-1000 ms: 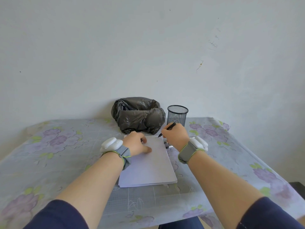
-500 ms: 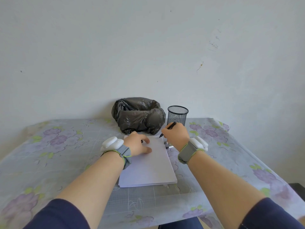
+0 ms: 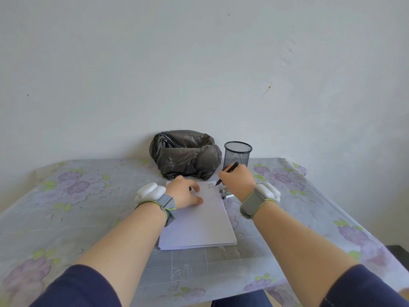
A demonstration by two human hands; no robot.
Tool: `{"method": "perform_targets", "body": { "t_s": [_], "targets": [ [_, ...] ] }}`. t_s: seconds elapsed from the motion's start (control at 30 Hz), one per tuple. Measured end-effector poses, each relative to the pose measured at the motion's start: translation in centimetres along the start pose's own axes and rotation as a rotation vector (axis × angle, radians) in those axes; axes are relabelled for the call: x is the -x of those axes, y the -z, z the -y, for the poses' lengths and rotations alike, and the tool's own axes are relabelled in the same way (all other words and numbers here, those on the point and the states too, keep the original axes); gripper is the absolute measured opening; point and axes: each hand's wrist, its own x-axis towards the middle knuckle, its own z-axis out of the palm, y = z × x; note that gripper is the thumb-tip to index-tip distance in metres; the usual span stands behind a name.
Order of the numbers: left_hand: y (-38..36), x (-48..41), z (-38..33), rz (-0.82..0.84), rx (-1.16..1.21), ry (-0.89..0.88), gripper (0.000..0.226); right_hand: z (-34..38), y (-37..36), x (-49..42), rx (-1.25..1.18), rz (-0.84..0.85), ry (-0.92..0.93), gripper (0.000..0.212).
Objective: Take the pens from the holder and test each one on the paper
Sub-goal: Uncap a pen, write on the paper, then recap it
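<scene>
A stack of white paper (image 3: 199,222) lies on the table in front of me. My right hand (image 3: 239,180) grips a black pen (image 3: 228,171), its tip touching the paper's far right corner beside a few short dark strokes (image 3: 211,185). My left hand (image 3: 186,192) rests flat on the paper's upper left part, fingers spread, with a small dark object partly visible under them. The black mesh holder (image 3: 238,155) stands just behind my right hand and looks empty from here. Two more pens (image 3: 226,193) lie on the cloth right of the paper, partly hidden by my right hand.
A crumpled black plastic bag (image 3: 184,155) sits against the wall, left of the holder. The table carries a floral cloth (image 3: 77,187). A white wall rises directly behind. The table's right edge drops off near a dark object (image 3: 398,251).
Short dark strokes have appeared on the paper by the pen tip. My right hand has barely shifted; my left hand stays put.
</scene>
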Motion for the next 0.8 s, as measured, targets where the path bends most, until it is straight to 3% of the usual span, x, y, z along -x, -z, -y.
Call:
{"method": "perform_targets", "body": {
  "t_s": [0.17,0.27,0.37,0.47,0.8],
  "targets": [
    [0.3,0.1,-0.6,-0.074,0.078,-0.016,0.062,1.1,0.2,0.0,-0.182,-0.042,-0.001,0.006],
    [1.3,0.3,-1.7,-0.154,0.425,0.029,0.050,2.5,0.9,0.7,-0.325,-0.049,0.028,0.008],
    [2.0,0.5,-2.0,-0.083,0.847,0.180,0.062,3.5,1.3,1.1,-0.464,-0.055,0.016,0.016],
    [2.0,0.6,-1.9,-0.005,1.053,0.213,0.070,4.5,1.5,1.7,-0.524,-0.009,0.012,0.019],
    [2.2,1.2,-2.9,0.037,1.035,0.153,0.070,4.8,0.9,2.0,-0.516,0.014,-0.002,0.020]
  ]
}}
